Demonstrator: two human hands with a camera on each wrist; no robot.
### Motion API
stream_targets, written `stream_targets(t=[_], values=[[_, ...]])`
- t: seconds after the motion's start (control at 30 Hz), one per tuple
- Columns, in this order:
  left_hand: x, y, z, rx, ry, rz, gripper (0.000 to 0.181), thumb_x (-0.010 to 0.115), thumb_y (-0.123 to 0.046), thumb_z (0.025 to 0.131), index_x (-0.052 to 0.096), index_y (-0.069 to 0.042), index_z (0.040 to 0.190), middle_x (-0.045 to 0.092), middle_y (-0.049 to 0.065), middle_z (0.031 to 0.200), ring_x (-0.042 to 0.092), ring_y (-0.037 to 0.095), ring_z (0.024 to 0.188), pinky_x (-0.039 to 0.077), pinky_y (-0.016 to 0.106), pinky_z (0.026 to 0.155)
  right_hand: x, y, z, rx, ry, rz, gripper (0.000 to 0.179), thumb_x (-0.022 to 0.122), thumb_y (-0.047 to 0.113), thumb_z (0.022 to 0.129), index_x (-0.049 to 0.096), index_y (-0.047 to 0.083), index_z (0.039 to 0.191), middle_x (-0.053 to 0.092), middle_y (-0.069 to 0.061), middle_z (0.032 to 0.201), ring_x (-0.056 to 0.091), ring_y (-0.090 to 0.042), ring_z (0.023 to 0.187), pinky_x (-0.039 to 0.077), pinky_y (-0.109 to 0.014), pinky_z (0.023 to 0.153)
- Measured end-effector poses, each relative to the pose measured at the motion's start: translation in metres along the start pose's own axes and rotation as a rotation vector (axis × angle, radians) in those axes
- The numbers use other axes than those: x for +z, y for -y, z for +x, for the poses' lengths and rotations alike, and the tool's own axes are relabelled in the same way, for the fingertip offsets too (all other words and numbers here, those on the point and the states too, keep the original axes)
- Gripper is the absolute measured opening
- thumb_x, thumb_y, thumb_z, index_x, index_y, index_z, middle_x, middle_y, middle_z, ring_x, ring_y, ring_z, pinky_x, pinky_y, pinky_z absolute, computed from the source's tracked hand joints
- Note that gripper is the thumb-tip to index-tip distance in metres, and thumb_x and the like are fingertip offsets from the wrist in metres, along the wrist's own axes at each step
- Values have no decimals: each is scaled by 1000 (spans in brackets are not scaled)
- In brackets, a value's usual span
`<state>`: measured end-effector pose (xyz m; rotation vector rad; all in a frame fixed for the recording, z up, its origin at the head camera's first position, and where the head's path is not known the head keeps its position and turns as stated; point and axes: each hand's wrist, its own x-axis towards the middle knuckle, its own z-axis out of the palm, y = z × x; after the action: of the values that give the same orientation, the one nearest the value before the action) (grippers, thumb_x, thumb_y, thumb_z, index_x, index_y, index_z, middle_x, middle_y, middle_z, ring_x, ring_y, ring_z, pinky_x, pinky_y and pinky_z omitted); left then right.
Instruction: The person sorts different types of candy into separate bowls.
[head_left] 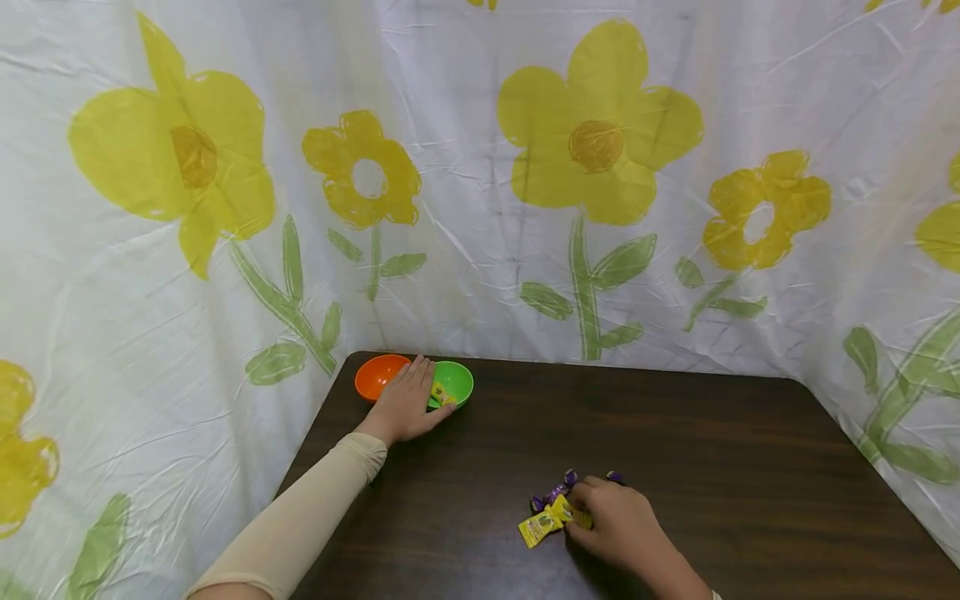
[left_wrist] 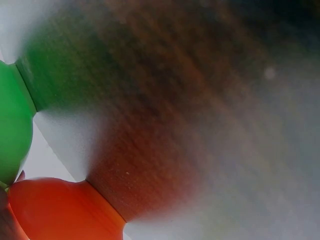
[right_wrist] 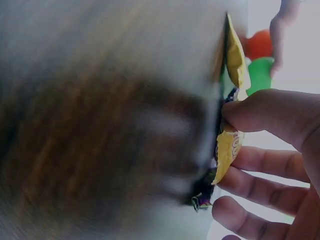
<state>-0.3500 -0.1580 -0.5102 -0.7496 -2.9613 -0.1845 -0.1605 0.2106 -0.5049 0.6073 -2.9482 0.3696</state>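
My left hand (head_left: 407, 406) rests across the rims of an orange bowl (head_left: 372, 377) and a green bowl (head_left: 461, 382), its fingers straight. Inside the green bowl lies a yellow-wrapped candy (head_left: 441, 392), partly covered by that hand. From the side, the left wrist view shows the green bowl (left_wrist: 12, 125) and the orange bowl (left_wrist: 65, 210). My right hand (head_left: 618, 521) pinches a yellow-wrapped candy (right_wrist: 229, 150) between thumb and fingers, low over the table. Another yellow-wrapped candy (head_left: 538, 530) lies beside it. Purple-wrapped candies (head_left: 555, 493) sit just behind, partly hidden by the right hand.
A dark brown wooden table (head_left: 675, 442) carries everything. Behind it and along the left and right sides hangs a white curtain (head_left: 465, 250) with large yellow flowers. Both bowls stand near the table's far left corner.
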Motion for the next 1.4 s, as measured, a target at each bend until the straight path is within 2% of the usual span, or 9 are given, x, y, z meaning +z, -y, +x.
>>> stream_targets(t=[0.13,0.27,0.43,0.73,1.07,1.23,1.4], values=[[1,1,0,-2,7,5,100,39,-71,104,29,8,164,32,26,171,22,40,164,21,52,134,-4,-2,1,6,5,7,19,88,30,81,72,23,88,58,15,82,44,4,63,40,-21,53],[1,2,1,0,7,8,101,39,-72,104,29,8,164,32,26,171,23,40,164,21,53,134,-11,-3,6,39,32,37,21,89,30,82,70,23,86,58,14,82,44,2,62,39,-22,51],[2,2,1,-2,12,16,101,37,-73,104,29,8,164,33,26,171,23,40,164,22,52,134,-17,-5,15,82,54,45,23,88,30,84,67,24,84,55,13,81,41,0,59,36,-24,50],[5,-1,-2,6,27,22,100,38,-71,105,29,9,163,32,26,171,23,41,163,22,52,134,-22,-3,34,98,57,51,19,87,33,85,69,26,85,59,13,82,47,1,63,41,-25,53],[-4,5,7,7,18,32,100,38,-71,105,28,9,164,32,27,171,22,41,164,20,52,134,-38,0,81,67,44,118,15,83,35,92,73,24,95,66,9,91,54,-5,68,47,-30,58],[-8,3,2,-6,24,15,99,40,-70,104,28,8,164,32,26,171,21,40,164,19,51,134,-34,16,107,73,24,197,18,81,40,94,75,25,101,71,8,99,61,-6,75,51,-32,63],[-6,0,4,-9,25,9,99,41,-70,104,27,8,164,31,25,172,21,40,164,18,51,135,-27,31,137,68,-7,242,19,79,43,94,76,25,100,72,7,100,65,-10,81,54,-36,67]])
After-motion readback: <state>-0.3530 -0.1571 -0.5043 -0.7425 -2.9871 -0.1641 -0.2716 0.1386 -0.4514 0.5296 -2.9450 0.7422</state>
